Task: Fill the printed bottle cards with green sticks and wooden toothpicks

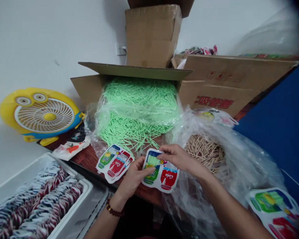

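My left hand [134,174] grips the left edge of a small printed packet [161,176] showing a green bottle and a red cola bottle. My right hand [176,156] pinches the packet's top edge, where a few green sticks show through its clear part. A short stack of the same packets [114,162] lies just left of my left hand. Behind them a cardboard box [89,88] lined with clear plastic holds a big heap of green sticks [137,109].
A plastic bag of wooden sticks [204,151] lies to the right. White trays [87,189] of striped items sit at lower left. A yellow cartoon fan [41,114] stands at left. More cardboard boxes [229,83] stand behind. Another packet [276,207] lies at lower right.
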### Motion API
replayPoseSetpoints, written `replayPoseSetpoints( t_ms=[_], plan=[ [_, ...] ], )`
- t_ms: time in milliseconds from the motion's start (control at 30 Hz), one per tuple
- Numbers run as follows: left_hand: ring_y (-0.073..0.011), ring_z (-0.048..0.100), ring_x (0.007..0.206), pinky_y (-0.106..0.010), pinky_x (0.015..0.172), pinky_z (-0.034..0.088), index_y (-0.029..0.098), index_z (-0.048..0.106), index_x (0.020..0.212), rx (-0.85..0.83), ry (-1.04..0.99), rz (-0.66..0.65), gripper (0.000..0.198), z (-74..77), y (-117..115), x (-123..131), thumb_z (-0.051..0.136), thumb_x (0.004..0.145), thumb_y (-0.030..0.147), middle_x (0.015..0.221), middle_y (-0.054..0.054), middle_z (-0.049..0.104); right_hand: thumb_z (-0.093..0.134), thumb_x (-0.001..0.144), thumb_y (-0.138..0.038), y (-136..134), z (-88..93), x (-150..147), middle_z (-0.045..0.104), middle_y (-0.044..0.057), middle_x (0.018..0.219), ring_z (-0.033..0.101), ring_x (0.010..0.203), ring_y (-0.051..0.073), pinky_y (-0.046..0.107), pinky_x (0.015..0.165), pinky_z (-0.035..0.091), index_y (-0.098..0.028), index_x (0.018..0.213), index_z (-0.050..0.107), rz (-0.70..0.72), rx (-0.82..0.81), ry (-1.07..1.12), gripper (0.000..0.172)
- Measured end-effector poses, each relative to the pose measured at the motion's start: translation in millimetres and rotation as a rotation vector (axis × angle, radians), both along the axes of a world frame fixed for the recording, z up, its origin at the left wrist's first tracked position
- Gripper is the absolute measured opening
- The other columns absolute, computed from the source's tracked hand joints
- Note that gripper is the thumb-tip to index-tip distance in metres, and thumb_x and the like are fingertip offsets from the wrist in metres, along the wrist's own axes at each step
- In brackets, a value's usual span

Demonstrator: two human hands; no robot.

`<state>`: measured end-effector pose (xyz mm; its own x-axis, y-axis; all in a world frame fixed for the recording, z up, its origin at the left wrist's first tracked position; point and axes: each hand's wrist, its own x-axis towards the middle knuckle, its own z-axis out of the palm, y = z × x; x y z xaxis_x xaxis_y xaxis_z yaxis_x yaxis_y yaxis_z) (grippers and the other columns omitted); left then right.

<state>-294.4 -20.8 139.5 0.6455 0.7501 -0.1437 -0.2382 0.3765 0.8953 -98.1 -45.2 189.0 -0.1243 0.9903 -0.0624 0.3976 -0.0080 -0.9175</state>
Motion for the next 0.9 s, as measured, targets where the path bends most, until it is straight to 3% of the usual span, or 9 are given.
replayPoseSetpoints(
  t_ms=[267, 433, 533, 733, 900],
  plan=[
    [-0.0170, 0.066, 0.069, -0.028, 0.068, 0.052, 0.014, 0.069, 0.090, 0.021, 0.093, -0.009, 0.024, 0.3, -3.7, 7.1, 0.078, 0.069, 0.021, 0.082, -0.003, 0.074, 0.061, 0.078, -0.027, -9.3, 2.7, 8.4, 0.055, -0.003, 0.062, 0.047, 0.055, 0.009, 0.020, 0.049, 0.032, -0.017, 0.075, 0.063, 0.008, -0.029, -0.022, 0.010],
    [-0.0204, 0.068, 0.075, -0.032, 0.072, 0.053, 0.016, 0.068, 0.103, -0.068, 0.071, -0.098, 0.038, 8.8, -4.3, 13.0, 0.080, 0.067, 0.021, 0.088, -0.006, 0.075, 0.061, 0.077, -0.025, -14.5, 6.7, 9.6, 0.054, -0.004, 0.060, 0.045, 0.055, 0.009, 0.021, 0.050, 0.032, -0.017, 0.072, 0.063, 0.034, 0.003, -0.008, 0.010],
    [-0.0207, 0.068, 0.068, -0.031, 0.068, 0.052, 0.011, 0.073, 0.091, -0.038, 0.143, -0.135, 0.029, 11.4, -2.1, 17.0, 0.079, 0.068, 0.026, 0.077, -0.008, 0.075, 0.061, 0.077, -0.026, -18.2, 7.6, 10.6, 0.053, -0.004, 0.059, 0.044, 0.053, 0.009, 0.021, 0.050, 0.032, -0.017, 0.070, 0.063, 0.006, -0.002, 0.019, 0.011],
    [-0.0220, 0.068, 0.072, -0.033, 0.070, 0.053, 0.011, 0.073, 0.089, -0.015, 0.168, -0.128, 0.027, 11.3, -3.3, 20.8, 0.078, 0.068, 0.028, 0.082, -0.008, 0.075, 0.063, 0.076, -0.027, -29.0, 3.3, 25.7, 0.060, -0.002, 0.066, 0.050, 0.060, 0.011, 0.021, 0.052, 0.035, -0.018, 0.077, 0.067, -0.016, -0.028, -0.030, 0.010],
    [-0.0191, 0.068, 0.072, -0.029, 0.069, 0.052, 0.014, 0.068, 0.095, -0.042, 0.164, -0.167, 0.033, 11.0, -11.0, 28.3, 0.080, 0.066, 0.026, 0.085, -0.005, 0.074, 0.062, 0.078, -0.028, -39.1, -2.2, 30.8, 0.057, -0.003, 0.062, 0.048, 0.059, 0.011, 0.020, 0.052, 0.034, -0.018, 0.073, 0.067, -0.039, 0.034, -0.086, 0.013]
  ],
)
